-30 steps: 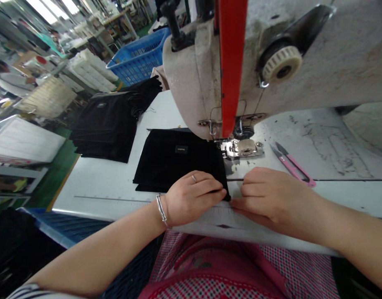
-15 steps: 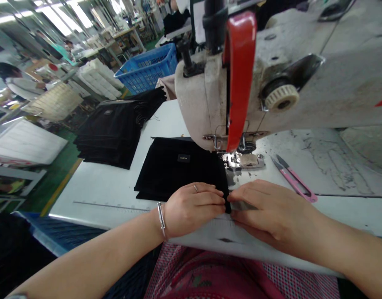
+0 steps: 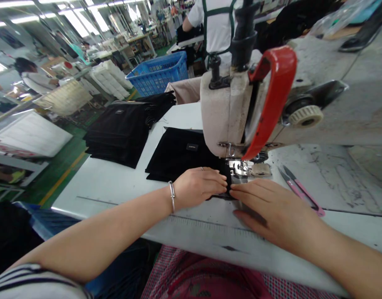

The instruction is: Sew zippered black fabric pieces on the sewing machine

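Note:
A black fabric piece [image 3: 174, 155] with a small dark label [image 3: 192, 147] lies on the white sewing table. Its right edge runs beside the metal presser foot [image 3: 239, 167] of the sewing machine [image 3: 218, 112]. My left hand [image 3: 195, 189], with a ring and a bracelet, rests flat on the near right part of the fabric, fingers stretched toward the edge. My right hand [image 3: 272, 207] lies just right of that edge, fingers extended and fingertips touching it. Pink-handled thread snips [image 3: 303, 192] lie on the table beyond my right hand.
A stack of black fabric pieces [image 3: 118, 135] sits on the table's left side. Behind it stands a blue plastic basket [image 3: 160, 74]. The machine's red lever guard [image 3: 276, 97] sticks out above the needle area. Other people work in the background, one person [image 3: 220, 25] behind the machine.
The fabric and both hands have moved away from me, bringing the fabric's edge further along the presser foot. The camera view has shifted slightly. The stack has stayed put.

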`<state>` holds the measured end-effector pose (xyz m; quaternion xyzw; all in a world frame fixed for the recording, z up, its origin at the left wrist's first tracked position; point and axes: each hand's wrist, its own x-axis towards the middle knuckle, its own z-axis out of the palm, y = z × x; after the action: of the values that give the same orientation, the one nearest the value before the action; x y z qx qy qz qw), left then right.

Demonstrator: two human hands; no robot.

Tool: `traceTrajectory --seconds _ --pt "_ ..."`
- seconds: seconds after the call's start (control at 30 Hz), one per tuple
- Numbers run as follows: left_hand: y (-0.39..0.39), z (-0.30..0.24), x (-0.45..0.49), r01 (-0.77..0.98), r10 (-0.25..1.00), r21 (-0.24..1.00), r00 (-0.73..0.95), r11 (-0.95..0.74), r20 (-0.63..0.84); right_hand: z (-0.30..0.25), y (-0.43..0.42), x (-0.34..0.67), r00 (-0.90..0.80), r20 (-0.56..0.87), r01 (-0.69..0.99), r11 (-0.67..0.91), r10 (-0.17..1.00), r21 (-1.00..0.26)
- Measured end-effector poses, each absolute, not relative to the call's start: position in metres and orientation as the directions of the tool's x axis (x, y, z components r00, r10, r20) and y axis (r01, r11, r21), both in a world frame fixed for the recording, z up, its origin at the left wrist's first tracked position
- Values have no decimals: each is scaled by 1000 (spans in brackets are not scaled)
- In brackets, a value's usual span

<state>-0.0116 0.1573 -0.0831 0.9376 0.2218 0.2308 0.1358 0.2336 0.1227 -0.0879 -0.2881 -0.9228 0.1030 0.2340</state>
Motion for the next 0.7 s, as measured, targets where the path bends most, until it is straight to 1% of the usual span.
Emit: traceTrajectory --seconds 0.13,0.3,0.47,0.7 --pt "171 -84 -12 385 517 374 772 -844 371 -91 125 233 -703 387 521 802 597 -292" --pt "187 -88 -11 462 594 388 713 -798 372 -94 128 233 -698 348 576 779 626 -246" --pt "204 -93 -12 482 607 373 675 -793 419 -92 129 231 -708 303 587 770 638 -250" --pt "216 -100 -12 532 641 357 650 -767 409 -91 131 229 -708 275 588 759 650 -279"
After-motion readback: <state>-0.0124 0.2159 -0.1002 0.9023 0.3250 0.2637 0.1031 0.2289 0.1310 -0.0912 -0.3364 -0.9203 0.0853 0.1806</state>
